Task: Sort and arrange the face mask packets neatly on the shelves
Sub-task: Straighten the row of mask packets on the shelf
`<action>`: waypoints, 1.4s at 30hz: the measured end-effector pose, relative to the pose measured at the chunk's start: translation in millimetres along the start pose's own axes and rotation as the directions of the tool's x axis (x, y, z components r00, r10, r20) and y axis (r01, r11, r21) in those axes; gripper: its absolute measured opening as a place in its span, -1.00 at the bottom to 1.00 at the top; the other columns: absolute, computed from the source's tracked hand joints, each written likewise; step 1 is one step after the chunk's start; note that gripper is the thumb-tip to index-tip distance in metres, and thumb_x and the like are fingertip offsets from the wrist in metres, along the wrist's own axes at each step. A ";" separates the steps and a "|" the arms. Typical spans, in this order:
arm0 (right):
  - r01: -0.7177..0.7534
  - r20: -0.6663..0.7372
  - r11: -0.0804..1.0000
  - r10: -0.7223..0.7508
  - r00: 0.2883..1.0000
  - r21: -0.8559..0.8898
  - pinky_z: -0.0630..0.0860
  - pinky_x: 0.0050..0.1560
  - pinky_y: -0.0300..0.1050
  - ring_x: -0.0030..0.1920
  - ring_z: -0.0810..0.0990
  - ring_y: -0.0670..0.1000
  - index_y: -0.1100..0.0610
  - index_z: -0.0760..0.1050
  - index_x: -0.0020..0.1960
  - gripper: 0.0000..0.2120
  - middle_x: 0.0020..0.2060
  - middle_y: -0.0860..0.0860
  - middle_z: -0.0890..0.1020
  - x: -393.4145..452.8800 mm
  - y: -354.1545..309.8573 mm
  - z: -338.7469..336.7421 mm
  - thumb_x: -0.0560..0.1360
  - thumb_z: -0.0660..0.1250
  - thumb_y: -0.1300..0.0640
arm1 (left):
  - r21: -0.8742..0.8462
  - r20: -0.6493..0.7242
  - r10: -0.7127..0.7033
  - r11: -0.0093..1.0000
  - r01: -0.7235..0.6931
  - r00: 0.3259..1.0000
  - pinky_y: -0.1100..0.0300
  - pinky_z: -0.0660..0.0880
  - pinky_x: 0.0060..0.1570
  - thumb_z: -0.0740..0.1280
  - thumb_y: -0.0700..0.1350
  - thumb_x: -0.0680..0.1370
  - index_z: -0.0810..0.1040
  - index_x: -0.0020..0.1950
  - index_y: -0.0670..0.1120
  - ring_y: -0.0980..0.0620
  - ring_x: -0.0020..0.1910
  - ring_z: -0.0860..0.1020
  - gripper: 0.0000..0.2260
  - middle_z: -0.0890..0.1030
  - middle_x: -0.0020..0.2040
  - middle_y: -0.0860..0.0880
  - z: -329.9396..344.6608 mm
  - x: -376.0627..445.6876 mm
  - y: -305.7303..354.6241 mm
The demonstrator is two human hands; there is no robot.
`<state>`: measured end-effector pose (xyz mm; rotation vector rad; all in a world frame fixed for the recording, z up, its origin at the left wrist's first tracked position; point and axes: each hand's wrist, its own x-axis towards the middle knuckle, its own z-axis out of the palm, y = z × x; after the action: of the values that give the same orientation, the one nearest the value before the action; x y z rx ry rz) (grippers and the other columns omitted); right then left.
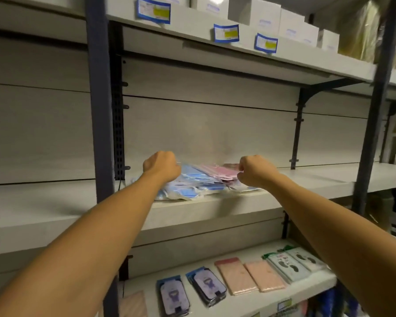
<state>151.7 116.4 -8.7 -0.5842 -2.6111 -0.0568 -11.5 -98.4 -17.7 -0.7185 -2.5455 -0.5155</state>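
We have both hands up at the middle shelf [215, 202], on a loose pile of face mask packets [201, 181]. Our left hand [161, 167] is fisted at the pile's left end, fingers curled toward clear wrapper; it looks like a pinch on the plastic edge, but the fingertips are hidden behind the knuckles, so we cannot tell for sure. Our right hand [255, 171] is likewise curled at the right end, fingers seemingly nipping the edge of the pink packets [220, 172]; contact is blurred too. Between the two sets of fingers lie the blue packets [190, 177], fanned and overlapping, some poking over the shelf front below our left wrist. Judged step: early sorting, pile still mixed and untidy, nothing stacked yet. Next move likely calls for splitting pink from blue, squaring each stack and setting them side by side; slippery wrappers may slide off the front edge. Below our forearms, the lower shelf [249, 298] holds already lined-up packets.
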 end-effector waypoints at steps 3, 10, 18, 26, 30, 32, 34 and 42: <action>-0.007 -0.009 0.998 0.008 1.000 0.061 0.60 -0.07 -0.02 -0.04 0.59 0.21 0.16 0.57 0.06 -0.77 -0.03 0.16 0.64 23.3 3.7 9.2 0.46 0.28 0.12 | -0.065 0.044 -0.050 0.997 0.052 0.998 0.15 0.40 -0.25 0.27 0.02 0.58 0.56 -0.14 -0.08 -0.21 -0.04 0.62 -0.78 0.64 -0.02 -0.18 11.1 17.3 -2.3; 0.018 0.004 0.985 -0.018 1.000 0.172 0.64 -0.08 0.05 -0.11 0.61 0.22 0.19 0.61 -0.05 -0.79 -0.15 0.16 0.68 76.4 12.9 49.2 0.43 0.29 0.10 | -0.227 0.082 -0.198 0.951 0.211 0.977 0.08 0.53 -0.13 0.39 0.14 0.55 0.50 -0.06 -0.10 -0.18 -0.07 0.61 -0.70 0.60 -0.05 -0.13 31.9 41.8 2.0; -0.041 0.002 0.953 0.043 0.999 0.301 0.44 -0.27 -0.12 -0.15 0.60 0.24 0.23 0.57 -0.11 -0.82 -0.16 0.18 0.64 147.7 41.9 72.1 0.43 0.30 0.11 | -0.264 0.161 -0.303 0.904 0.337 0.939 0.19 0.48 -0.32 0.37 0.43 0.40 0.58 -0.14 -0.14 -0.09 -0.32 0.60 -0.41 0.63 -0.26 -0.10 48.4 71.3 11.8; -0.227 0.125 0.907 0.195 0.973 0.355 0.44 -0.19 -0.10 -0.17 0.55 0.21 0.16 0.43 -0.33 -0.66 -0.23 0.18 0.58 177.2 96.3 99.9 0.44 0.33 -0.09 | -0.339 0.126 -0.408 0.839 0.425 0.904 0.06 0.63 -0.06 0.48 0.46 0.25 0.68 -0.09 -0.16 -0.05 -0.19 0.66 -0.32 0.70 -0.15 -0.08 72.8 74.3 5.9; -0.288 0.205 0.878 0.223 0.953 0.383 0.50 -0.02 -0.03 -0.04 0.56 0.20 0.12 0.52 -0.11 -0.64 -0.07 0.14 0.59 179.4 104.2 127.5 0.45 0.30 -0.20 | -0.431 0.120 -0.393 0.806 0.405 0.912 0.13 0.55 0.03 0.60 0.16 0.36 0.66 -0.04 -0.09 0.02 -0.11 0.60 -0.62 0.67 -0.05 -0.02 78.6 78.8 -2.5; -0.282 0.198 0.856 0.215 0.956 0.433 0.53 0.06 0.02 0.00 0.58 0.22 0.12 0.57 -0.05 -0.55 -0.01 0.16 0.61 186.6 105.0 131.7 0.42 0.26 -0.27 | -0.461 0.086 -0.386 0.802 0.380 0.919 0.20 0.50 -0.05 0.62 0.05 0.37 0.65 0.01 -0.06 0.05 -0.12 0.58 -0.67 0.65 -0.05 -0.01 79.9 82.7 -5.1; -0.279 0.189 0.839 0.213 0.959 0.467 0.54 0.11 0.06 0.02 0.59 0.23 0.12 0.59 -0.07 -0.47 -0.01 0.17 0.62 192.8 106.4 133.8 0.38 0.25 -0.34 | -0.487 0.037 -0.380 0.801 0.349 0.924 0.27 0.43 -0.11 0.62 -0.02 0.38 0.65 0.06 -0.06 0.08 -0.14 0.56 -0.68 0.62 -0.05 0.00 80.8 84.8 -6.6; -0.222 0.155 0.784 0.162 0.975 0.580 0.43 -0.23 -0.12 -0.12 0.62 0.15 0.26 0.61 -0.07 -0.67 -0.14 0.17 0.68 189.0 98.3 127.9 0.40 0.51 -0.01 | -0.623 -0.100 -0.448 0.724 0.296 0.888 0.19 0.40 -0.27 0.43 -0.12 0.55 0.57 0.11 -0.02 0.00 -0.25 0.50 -0.84 0.58 -0.09 -0.06 81.5 90.6 -19.0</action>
<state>-14.5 297.7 -44.3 -0.6183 -2.4401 0.8511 -117.0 -40.2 -44.1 -0.2781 -2.2806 -1.4977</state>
